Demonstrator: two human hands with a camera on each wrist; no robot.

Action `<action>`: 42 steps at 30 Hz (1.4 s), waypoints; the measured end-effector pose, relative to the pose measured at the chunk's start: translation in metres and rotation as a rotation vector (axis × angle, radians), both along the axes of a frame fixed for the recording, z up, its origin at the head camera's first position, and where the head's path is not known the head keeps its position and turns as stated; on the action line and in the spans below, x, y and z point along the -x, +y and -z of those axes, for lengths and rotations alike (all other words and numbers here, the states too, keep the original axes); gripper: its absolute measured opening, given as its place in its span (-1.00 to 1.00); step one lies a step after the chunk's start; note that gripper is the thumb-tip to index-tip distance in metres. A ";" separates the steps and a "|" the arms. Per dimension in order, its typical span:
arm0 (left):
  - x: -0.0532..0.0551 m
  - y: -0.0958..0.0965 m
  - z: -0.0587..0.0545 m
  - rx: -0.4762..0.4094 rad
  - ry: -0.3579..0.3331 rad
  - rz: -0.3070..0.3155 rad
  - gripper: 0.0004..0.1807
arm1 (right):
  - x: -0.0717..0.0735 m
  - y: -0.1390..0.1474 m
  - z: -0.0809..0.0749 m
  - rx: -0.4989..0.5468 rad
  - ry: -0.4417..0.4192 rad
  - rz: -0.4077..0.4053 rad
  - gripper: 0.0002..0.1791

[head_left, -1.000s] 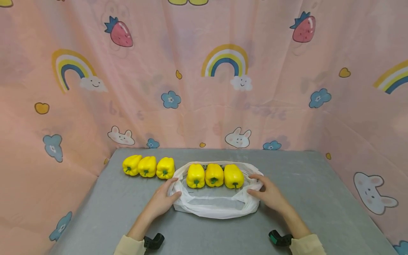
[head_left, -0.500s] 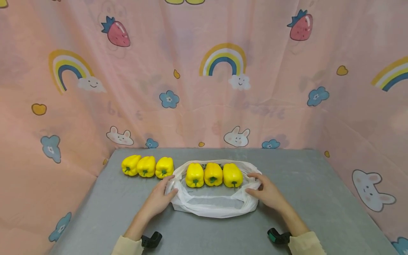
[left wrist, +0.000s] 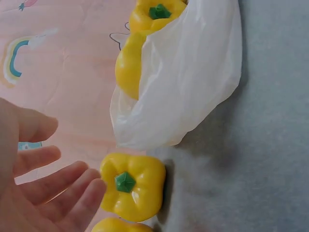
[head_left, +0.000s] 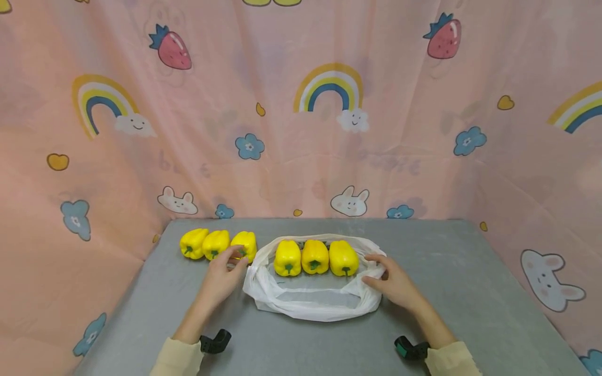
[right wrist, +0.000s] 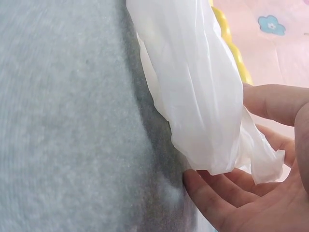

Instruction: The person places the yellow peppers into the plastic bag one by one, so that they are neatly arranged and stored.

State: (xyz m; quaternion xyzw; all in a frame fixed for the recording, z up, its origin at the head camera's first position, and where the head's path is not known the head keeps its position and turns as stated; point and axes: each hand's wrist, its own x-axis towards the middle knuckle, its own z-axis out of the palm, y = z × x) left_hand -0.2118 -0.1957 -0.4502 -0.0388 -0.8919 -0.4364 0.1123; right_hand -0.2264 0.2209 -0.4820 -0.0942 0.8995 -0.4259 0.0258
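A white plastic bag (head_left: 320,314) lies spread on the table with its mouth wide, and three yellow bell peppers (head_left: 315,256) sit in a row inside it. At the bag's right side my right hand (head_left: 397,284) holds the edge, the plastic (right wrist: 198,92) lying between thumb and fingers in the right wrist view. My left hand (head_left: 221,277) is off the bag, fingers apart, beside the nearest of three peppers in the left row. In the left wrist view this pepper (left wrist: 145,191) sits just past the fingertips; whether they touch it I cannot tell.
Left of the bag, the other two yellow peppers (head_left: 216,245) of the outer row lie close together. The grey tabletop (head_left: 447,271) ends at a pink patterned curtain (head_left: 282,172) behind and at both sides.
My left hand has let go of the bag's left edge and moved left to the outer row's nearest pepper. The bag's left side has sagged outward; my right hand stays at its edge.
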 end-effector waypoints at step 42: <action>0.053 0.001 0.016 0.157 0.030 -0.164 -0.47 | -0.001 -0.001 0.000 -0.013 -0.005 0.009 -0.42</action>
